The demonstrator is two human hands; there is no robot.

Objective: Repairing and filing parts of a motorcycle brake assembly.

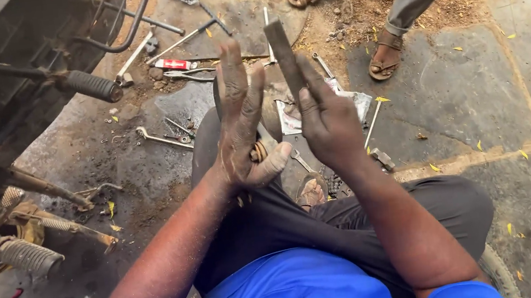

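Right hand (pixel 330 128) grips a flat, dark, rectangular metal bar (pixel 282 50) (held upright); left hand (pixel 243 128), fingers spread, is flat and dust-coated. Below lie 2 slim wrenches (pixel 161 138) on the stone floor (pixel 473 99).

Left hand (pixel 240 122) and right hand (pixel 328 125) are up side by side over the lap, the flat file (pixel 284 57) standing up from the right hand. Left of them sits the vehicle frame (pixel 11 78), its foot peg (pixel 93 86) jutting right, springs (pixel 24 255) on the near left. Wrenches (pixel 161 139) lie on the floor (pixel 473 99) between frame and hands. Far right, another person's sandalled feet (pixel 385 55) stand beyond the file.
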